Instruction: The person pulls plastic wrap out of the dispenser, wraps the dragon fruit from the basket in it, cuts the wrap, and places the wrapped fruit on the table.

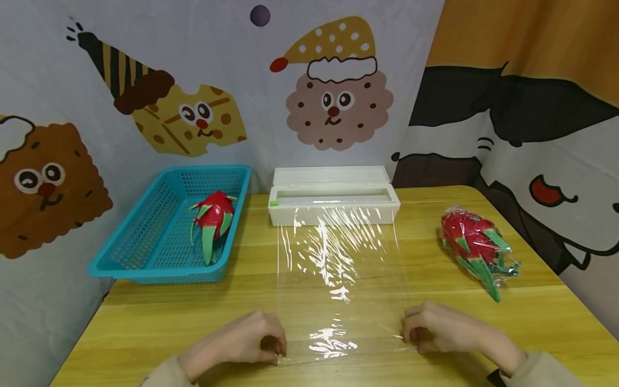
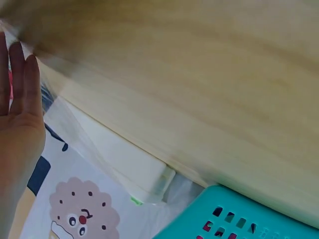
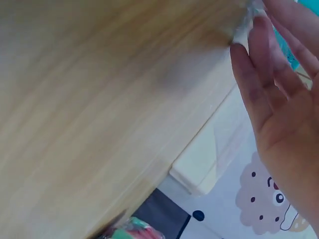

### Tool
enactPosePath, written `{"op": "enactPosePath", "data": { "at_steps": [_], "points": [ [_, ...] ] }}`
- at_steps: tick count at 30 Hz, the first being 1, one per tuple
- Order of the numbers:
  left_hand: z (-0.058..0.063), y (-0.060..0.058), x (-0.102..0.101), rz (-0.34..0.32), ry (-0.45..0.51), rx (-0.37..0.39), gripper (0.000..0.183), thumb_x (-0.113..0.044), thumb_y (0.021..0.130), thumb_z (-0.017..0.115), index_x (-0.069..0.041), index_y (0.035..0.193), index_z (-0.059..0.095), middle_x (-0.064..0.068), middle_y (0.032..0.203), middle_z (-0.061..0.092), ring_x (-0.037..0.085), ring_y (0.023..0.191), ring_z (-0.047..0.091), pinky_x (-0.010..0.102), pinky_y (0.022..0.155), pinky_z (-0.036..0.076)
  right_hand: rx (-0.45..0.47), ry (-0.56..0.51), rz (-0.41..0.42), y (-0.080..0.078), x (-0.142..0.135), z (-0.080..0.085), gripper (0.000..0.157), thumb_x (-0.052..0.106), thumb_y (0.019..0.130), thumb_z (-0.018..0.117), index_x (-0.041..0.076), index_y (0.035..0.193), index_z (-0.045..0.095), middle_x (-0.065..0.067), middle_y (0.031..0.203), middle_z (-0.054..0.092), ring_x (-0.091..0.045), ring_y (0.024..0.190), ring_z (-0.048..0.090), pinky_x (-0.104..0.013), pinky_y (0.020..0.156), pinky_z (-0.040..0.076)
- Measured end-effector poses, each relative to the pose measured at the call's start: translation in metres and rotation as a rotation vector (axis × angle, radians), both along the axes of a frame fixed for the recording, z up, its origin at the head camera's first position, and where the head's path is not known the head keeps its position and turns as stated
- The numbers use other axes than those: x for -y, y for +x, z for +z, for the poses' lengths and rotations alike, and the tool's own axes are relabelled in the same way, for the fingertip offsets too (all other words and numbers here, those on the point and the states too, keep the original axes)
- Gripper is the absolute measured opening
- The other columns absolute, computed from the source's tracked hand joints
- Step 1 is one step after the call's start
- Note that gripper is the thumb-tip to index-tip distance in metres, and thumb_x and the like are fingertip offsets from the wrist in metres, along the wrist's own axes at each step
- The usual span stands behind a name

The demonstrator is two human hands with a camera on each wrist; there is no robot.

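Observation:
A sheet of clear plastic wrap (image 1: 333,301) stretches over the table from a white wrap dispenser box (image 1: 333,212), whose lid stands raised. My left hand (image 1: 253,338) pinches the sheet's near left corner between thumb and fingers. At the near right corner, my right hand (image 1: 435,328) pinches the wrap likewise. Both wrist views catch the hands, the left (image 2: 20,94) and the right (image 3: 279,94), with the dispenser beyond them. To the right lies a dragon fruit (image 1: 471,242) covered in plastic wrap. Another dragon fruit (image 1: 216,217) sits inside a blue basket.
The blue perforated basket (image 1: 159,277) stands at the back left of the wooden table (image 1: 145,322), left of the dispenser. Behind the table hangs a cloth (image 1: 261,80) printed with cartoon figures. The table's right edge runs just beyond the wrapped dragon fruit.

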State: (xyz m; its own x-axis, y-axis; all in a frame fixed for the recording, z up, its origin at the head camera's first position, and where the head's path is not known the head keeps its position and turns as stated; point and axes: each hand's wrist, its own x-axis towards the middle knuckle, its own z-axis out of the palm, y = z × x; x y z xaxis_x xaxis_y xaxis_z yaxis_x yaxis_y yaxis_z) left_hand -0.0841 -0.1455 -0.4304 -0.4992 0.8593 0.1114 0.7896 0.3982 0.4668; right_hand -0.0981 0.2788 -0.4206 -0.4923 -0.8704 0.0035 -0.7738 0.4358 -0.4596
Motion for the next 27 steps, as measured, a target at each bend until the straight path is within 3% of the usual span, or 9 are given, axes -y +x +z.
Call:
{"op": "enactPosePath", "data": {
  "at_steps": [4,6,9,13,18,22,27],
  "points": [
    [-0.002,0.001,0.001,0.034,0.008,-0.125,0.027,-0.030,0.070,0.081,-0.024,0.094,0.071,-0.011,0.101,0.062,0.001,0.098,0.053,0.017,0.085,0.051,-0.205,0.021,-0.060,0.006,-0.001,-0.001,0.040,0.027,0.067,0.082,0.027,0.103,0.066,0.010,0.103,0.056,0.002,0.085,0.052,-0.017,0.065,0.051],
    [-0.002,0.002,0.001,0.059,0.000,-0.191,0.038,-0.035,0.068,0.082,-0.023,0.102,0.069,-0.006,0.114,0.060,0.010,0.111,0.052,0.028,0.092,0.052,-0.321,0.043,-0.096,0.008,-0.002,-0.002,0.058,0.034,0.063,0.083,0.024,0.116,0.064,0.002,0.119,0.056,-0.008,0.099,0.055,-0.025,0.073,0.056],
    [-0.003,0.002,0.002,0.093,-0.041,-0.258,0.058,-0.041,0.066,0.081,-0.022,0.118,0.063,0.004,0.137,0.051,0.025,0.130,0.045,0.043,0.101,0.048,-0.426,0.108,-0.160,0.010,-0.002,-0.003,0.084,0.043,0.059,0.082,0.020,0.135,0.053,-0.010,0.141,0.047,-0.025,0.121,0.047,-0.039,0.084,0.057],
    [-0.003,0.002,0.004,0.114,-0.102,-0.265,0.078,-0.046,0.068,0.079,-0.019,0.136,0.051,0.014,0.153,0.034,0.037,0.141,0.031,0.055,0.108,0.034,-0.390,0.181,-0.215,0.011,-0.006,0.000,0.093,0.055,0.063,0.076,0.017,0.142,0.045,-0.017,0.150,0.036,-0.037,0.129,0.037,-0.051,0.090,0.052],
    [-0.005,0.001,0.006,0.127,-0.133,-0.231,0.083,-0.049,0.071,0.076,-0.018,0.142,0.044,0.015,0.155,0.029,0.038,0.143,0.026,0.057,0.110,0.029,-0.279,0.145,-0.270,0.007,-0.007,0.000,0.072,0.060,0.076,0.064,0.015,0.132,0.056,-0.013,0.143,0.045,-0.037,0.126,0.043,-0.055,0.092,0.050],
    [-0.006,0.001,0.006,0.129,-0.153,-0.193,0.076,-0.056,0.079,0.066,-0.020,0.142,0.044,0.013,0.155,0.030,0.037,0.143,0.026,0.058,0.110,0.029,-0.340,0.092,-0.346,0.000,-0.004,-0.004,0.058,0.045,0.080,0.070,0.012,0.127,0.060,-0.013,0.137,0.051,-0.033,0.122,0.050,-0.049,0.090,0.053],
    [-0.008,0.002,0.006,0.139,-0.171,-0.153,0.065,-0.059,0.089,0.050,-0.021,0.141,0.046,0.012,0.155,0.031,0.037,0.143,0.027,0.059,0.110,0.031,-0.365,0.151,-0.344,0.000,-0.004,-0.006,0.069,0.039,0.075,0.076,0.012,0.135,0.053,-0.017,0.143,0.045,-0.039,0.127,0.043,-0.052,0.094,0.050]
  ]
}}
